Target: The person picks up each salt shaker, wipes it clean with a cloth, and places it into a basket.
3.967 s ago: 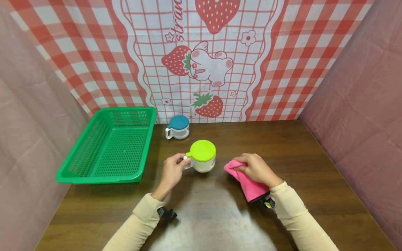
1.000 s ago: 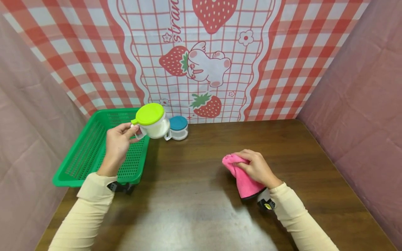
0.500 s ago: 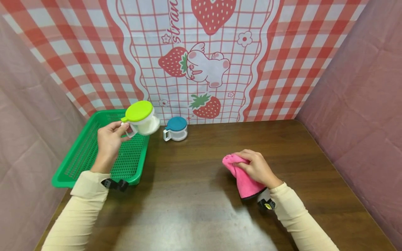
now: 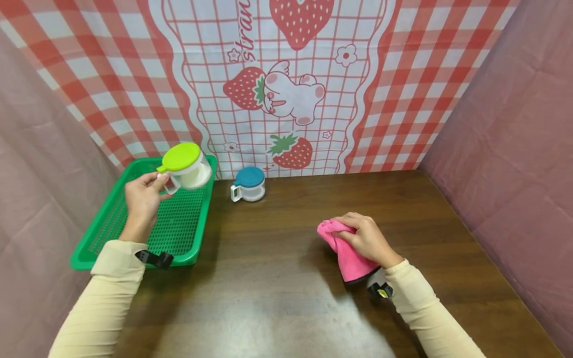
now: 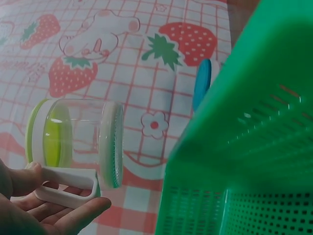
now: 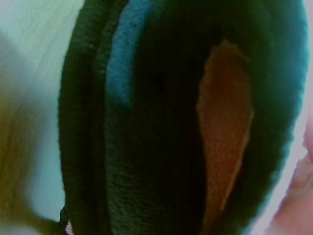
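A clear seasoning jar with a lime-green lid point(image 4: 181, 156) hangs tilted above the far part of the green basket point(image 4: 203, 219). My left hand point(image 4: 143, 201) holds it by its white handle, thumb on top; the left wrist view shows the handle point(image 5: 68, 182) between thumb and fingers and the clear jar body point(image 5: 83, 127). My right hand point(image 4: 367, 241) grips a bunched pink cloth point(image 4: 351, 258) over the table's middle right. In the right wrist view the cloth's dark, blurred folds point(image 6: 161, 147) fill most of the picture.
A second jar with a blue lid point(image 4: 249, 178) stands on the wooden table point(image 4: 268, 278) right of the basket, its handle facing left. A checked strawberry cloth point(image 4: 394, 89) hangs behind the table. Pink drapes point(image 4: 506, 149) close in both sides.
From beside the blue-lidded jar's front, my left hand has lifted the green-lidded jar and carried it left, over the basket. My right hand stays nearly in place with the cloth.
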Tool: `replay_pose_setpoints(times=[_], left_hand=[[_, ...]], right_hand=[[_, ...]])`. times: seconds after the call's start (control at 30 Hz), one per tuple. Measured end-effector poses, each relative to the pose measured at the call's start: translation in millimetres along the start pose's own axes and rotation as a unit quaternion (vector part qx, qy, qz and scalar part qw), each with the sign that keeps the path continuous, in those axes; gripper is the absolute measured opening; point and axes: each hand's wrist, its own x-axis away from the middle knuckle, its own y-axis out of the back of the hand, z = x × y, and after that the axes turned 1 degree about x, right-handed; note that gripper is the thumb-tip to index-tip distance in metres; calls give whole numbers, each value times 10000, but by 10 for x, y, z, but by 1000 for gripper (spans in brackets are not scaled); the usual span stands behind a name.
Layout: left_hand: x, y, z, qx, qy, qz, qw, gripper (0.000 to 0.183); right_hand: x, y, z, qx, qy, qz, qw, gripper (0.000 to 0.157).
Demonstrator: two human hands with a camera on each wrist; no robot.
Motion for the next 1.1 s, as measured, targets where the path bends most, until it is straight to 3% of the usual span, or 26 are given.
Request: replay_pose_setpoints(times=[0.27, 0.47, 0.7, 0.9, 1.1], left_hand=[[-94, 65, 18, 286, -5, -285, 9992, 4], [-149, 106, 22, 349, 74, -325, 9988, 13], [-222, 154, 6, 401, 80, -346, 9986, 7], [-284, 207, -6, 499, 184, -424, 9977, 13], [-395, 240, -18, 157, 224, -554, 9981, 14]], right_hand=[[-2, 5, 9, -2, -51, 23, 10000, 28], [-12, 11, 22, -18, -115, 49, 9999, 29], [-11, 11, 22, -13, -110, 47, 9999, 29], [-6, 6, 5, -30, -71, 26, 10000, 29], [-7, 15, 5, -26, -72, 18, 10000, 28]])
